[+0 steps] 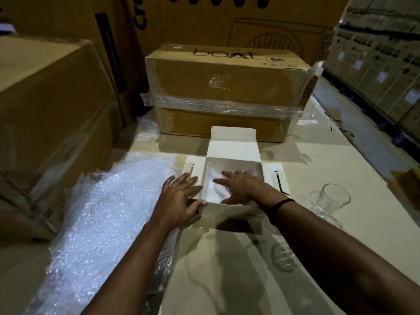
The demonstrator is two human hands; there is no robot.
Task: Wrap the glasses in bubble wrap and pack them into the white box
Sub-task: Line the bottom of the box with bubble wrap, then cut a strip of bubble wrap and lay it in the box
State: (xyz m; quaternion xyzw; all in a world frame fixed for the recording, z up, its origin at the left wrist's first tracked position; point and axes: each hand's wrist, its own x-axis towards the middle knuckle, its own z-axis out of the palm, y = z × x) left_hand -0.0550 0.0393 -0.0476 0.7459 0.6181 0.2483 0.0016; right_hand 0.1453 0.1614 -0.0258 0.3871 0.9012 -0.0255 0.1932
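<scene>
The person is leaning over the white box (234, 163). It is sitting open on a flat sheet of cardboard (322, 160), with its lid standing up at the back and its side flaps lying out flat.

The right hand (243, 187) is reaching down inside the box. Its fingers are spread wide and are pressing flat on a wrapped bundle (214, 190) at the bottom. I am guessing there is a glass inside that bundle, but I cannot see through the wrap to be sure. The left hand (179, 201) is resting on the left side of the box. Its fingers are lying straight and a little apart on the flap, and the thumb is touching the near corner, so it looks like it is keeping the box from sliding.

A big sheet of bubble wrap (109, 201) is lying just to the left of the box. A bare glass (329, 198) is standing off to the right, well apart from the box, with no wrap on it. Another bare glass (283, 258) is showing lower down, close to the right arm.

So I think the job is only partly done. One bundle is going in, and at least two glasses are waiting to be wrapped and packed. The box lid is not closed yet.
</scene>
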